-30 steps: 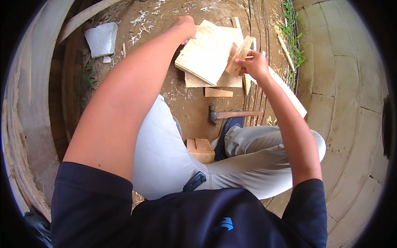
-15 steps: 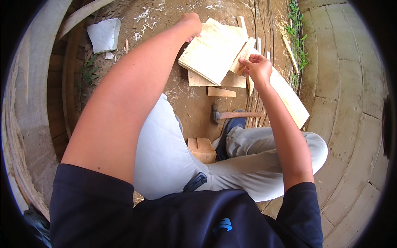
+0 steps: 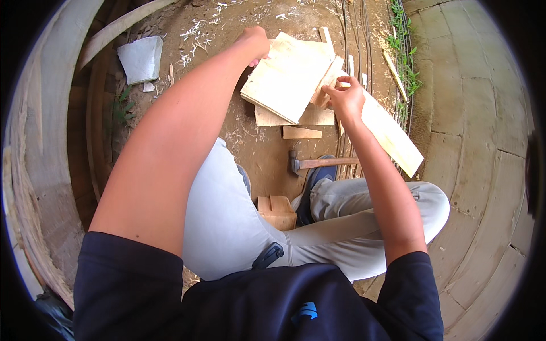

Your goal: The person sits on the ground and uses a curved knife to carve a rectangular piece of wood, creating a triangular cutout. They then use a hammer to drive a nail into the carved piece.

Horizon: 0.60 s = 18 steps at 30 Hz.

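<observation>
A pale square wooden board (image 3: 287, 77), seemingly in more than one layer, lies over another wooden piece (image 3: 267, 116) on the dirt. At its far left edge my left hand (image 3: 256, 45) is closed on it, with most of the fingers hidden. A short wooden strip (image 3: 331, 77) lies against the board's right edge. My right hand (image 3: 348, 99) has its thumb on this strip, with the fingers bent beside it. A long pale plank (image 3: 392, 133) lies beyond my right wrist. Nearer to me are a small wooden offcut (image 3: 301, 132) and a hammer (image 3: 321, 163).
A block of wood (image 3: 277, 211) sits between my legs. A whitish stone slab (image 3: 140, 59) lies at the far left, near scattered shavings (image 3: 195, 37). Dark rods (image 3: 364, 28) run along the ground beside green plants (image 3: 404, 45). Planked boards (image 3: 472, 131) line the right side.
The whole view has shifted slightly, with the boards and hammer a little lower and further left. My right fingers have lifted and bent more beside the strip. The left hand stays at the board's edge.
</observation>
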Available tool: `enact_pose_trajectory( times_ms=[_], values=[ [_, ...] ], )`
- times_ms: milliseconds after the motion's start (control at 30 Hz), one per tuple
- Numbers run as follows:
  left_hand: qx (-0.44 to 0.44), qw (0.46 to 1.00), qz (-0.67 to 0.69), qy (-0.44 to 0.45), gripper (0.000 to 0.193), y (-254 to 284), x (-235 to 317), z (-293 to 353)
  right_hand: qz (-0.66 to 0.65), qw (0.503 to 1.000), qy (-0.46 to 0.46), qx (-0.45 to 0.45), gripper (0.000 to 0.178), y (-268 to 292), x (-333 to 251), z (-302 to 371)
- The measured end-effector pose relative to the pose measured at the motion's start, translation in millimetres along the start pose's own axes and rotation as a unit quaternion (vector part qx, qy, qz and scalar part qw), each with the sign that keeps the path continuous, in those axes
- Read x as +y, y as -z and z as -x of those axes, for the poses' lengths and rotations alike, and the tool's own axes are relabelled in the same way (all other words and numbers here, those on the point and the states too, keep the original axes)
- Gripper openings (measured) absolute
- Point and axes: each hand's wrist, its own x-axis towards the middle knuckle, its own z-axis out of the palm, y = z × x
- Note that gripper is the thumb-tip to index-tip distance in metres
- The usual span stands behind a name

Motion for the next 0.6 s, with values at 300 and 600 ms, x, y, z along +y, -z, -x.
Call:
enact_pose_trajectory(
  times_ms=[300,600],
  values=[
    [-0.007,1.0,-0.006,-0.009,0.027,2.1,1.0,-0.2,0.018,0.999,0.026,-0.007,0.076,5.3,-4.3,-3.2],
    [-0.02,1.0,0.015,0.004,0.027,-2.7,-4.1,-13.1,-0.004,1.0,-0.014,0.014,0.066,7.4,-6.2,-2.1]
  ],
)
